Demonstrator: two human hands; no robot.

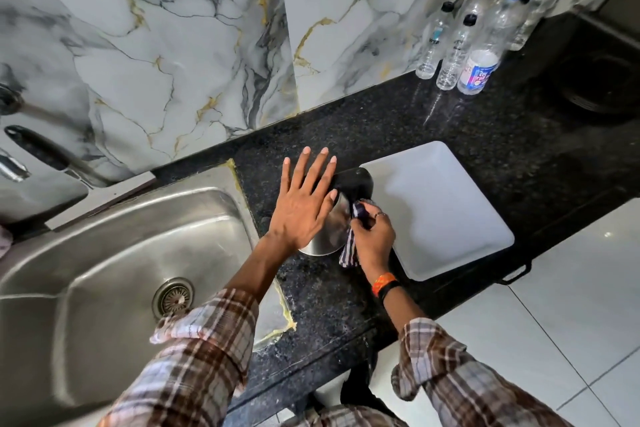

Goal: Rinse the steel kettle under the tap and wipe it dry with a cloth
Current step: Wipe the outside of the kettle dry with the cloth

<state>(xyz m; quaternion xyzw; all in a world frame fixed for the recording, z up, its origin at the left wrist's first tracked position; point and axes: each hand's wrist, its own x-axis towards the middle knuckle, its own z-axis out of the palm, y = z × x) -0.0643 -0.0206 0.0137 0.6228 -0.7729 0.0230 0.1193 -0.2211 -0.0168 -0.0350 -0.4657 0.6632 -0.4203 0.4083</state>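
Right hand (372,236) is closed on a striped cloth (348,246), which is pressed to the kettle (329,236) wall; cloth tail hangs below the fist. Left hand (303,204), just left of that grip, is laid flat and open on the kettle top, fingers spread, nothing clasped. Kettle is stood on the dark counter (329,295), between sink (114,253) and white tray (440,211).

Steel wall is judged rigid, smooth, likely slick if wet; some weight is expected, none fragile. Cloth is soft and limp, easily bunched. Black handle (356,182), just beyond the grip, is judged the surest hold; otherwise the top is best pinned by the palm. Farther off, bottles (457,52) are ranged against the wall.
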